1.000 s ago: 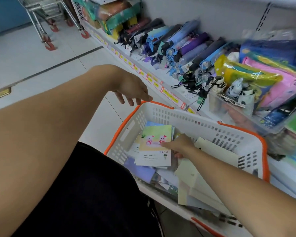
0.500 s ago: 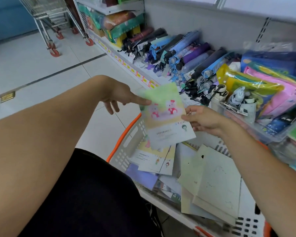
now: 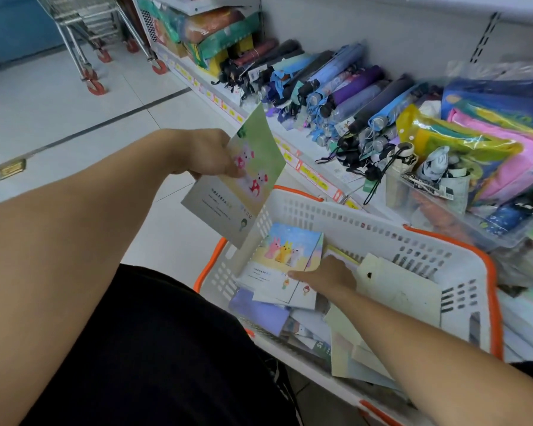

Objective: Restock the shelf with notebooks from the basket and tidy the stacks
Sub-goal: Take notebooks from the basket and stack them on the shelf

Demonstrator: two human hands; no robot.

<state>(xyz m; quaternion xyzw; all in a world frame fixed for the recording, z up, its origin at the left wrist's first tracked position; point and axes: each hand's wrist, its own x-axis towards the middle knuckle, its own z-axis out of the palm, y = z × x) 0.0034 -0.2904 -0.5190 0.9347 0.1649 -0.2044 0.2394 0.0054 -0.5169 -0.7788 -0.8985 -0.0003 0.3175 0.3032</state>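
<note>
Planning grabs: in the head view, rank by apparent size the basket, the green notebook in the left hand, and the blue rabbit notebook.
1. basket, clearly largest.
2-3. green notebook in the left hand and blue rabbit notebook look alike; the green one is nearer the camera, so unranked.

A row of folded umbrellas [image 3: 336,84] lies on a white ledge. Just right of the umbrellas sit bright plastic-wrapped packs [image 3: 480,142] in yellow, pink and blue. Left of the umbrellas, boxed goods [image 3: 216,35] are stacked. Farther left, beyond those, a metal trolley [image 3: 90,32] with red wheels stands on pale floor tiles [image 3: 43,103].
</note>
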